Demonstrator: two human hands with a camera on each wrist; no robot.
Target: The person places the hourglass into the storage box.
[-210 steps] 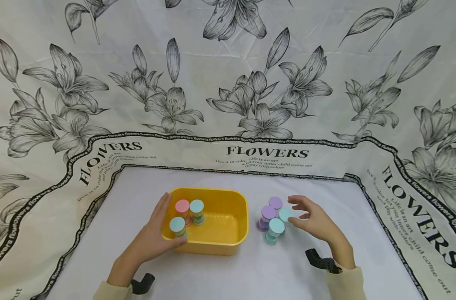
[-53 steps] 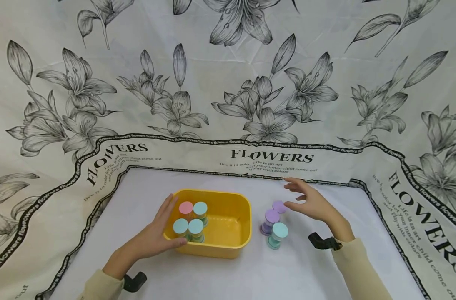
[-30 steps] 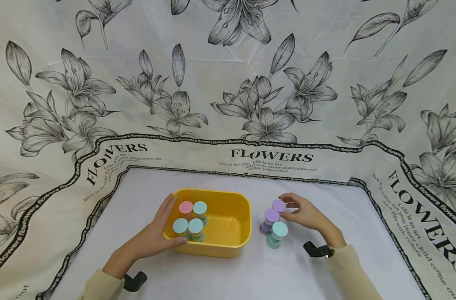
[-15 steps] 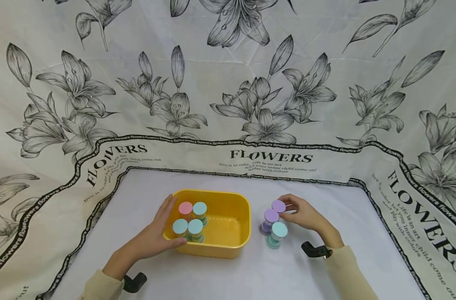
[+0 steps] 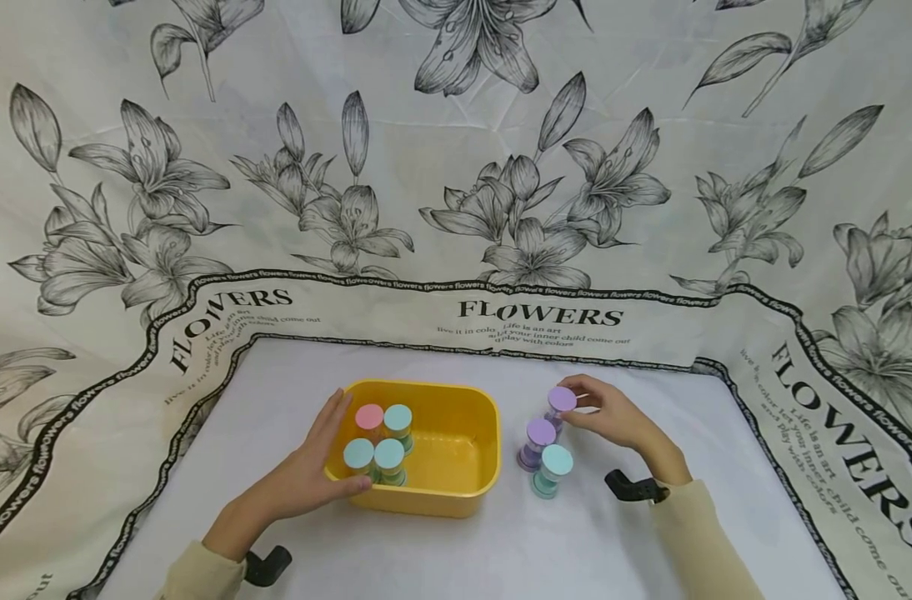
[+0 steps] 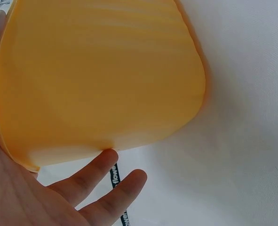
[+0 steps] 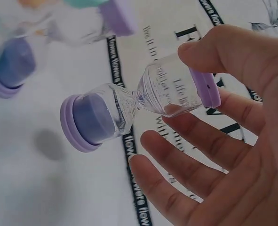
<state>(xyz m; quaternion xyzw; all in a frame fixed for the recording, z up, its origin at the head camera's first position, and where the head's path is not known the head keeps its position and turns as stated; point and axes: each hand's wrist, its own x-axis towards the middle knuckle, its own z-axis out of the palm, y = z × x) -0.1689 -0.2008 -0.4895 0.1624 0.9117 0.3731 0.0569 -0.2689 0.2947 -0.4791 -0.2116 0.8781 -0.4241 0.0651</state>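
Observation:
My right hand [image 5: 613, 412] pinches the upper cap of a purple hourglass [image 5: 562, 398] between thumb and fingers. In the right wrist view this purple sand timer [image 7: 94, 117] hangs off the table, its purple sand in the lower bulb. A second purple hourglass [image 5: 540, 433] and a teal hourglass [image 5: 557, 462] stand just nearer the person. My left hand [image 5: 294, 475] rests against the left end of a yellow basket [image 5: 426, 500], its thumb over the front rim. Extended fingers [image 6: 94, 172] touch the wall in the left wrist view. Inside stand a pink-capped hourglass [image 5: 369, 417] and several blue-capped hourglasses [image 5: 398, 418].
The white tabletop [image 5: 456, 558] runs back to a floral cloth backdrop [image 5: 538, 317] that rises behind and along both sides. The right half of the basket shows its bare floor [image 5: 448, 454]. The standing hourglasses are close to the basket's right end.
Since seven seconds ago, one more blue-capped hourglass stands in the basket and one fewer is on the table. My right hand has taken hold of the rear purple hourglass and raised it.

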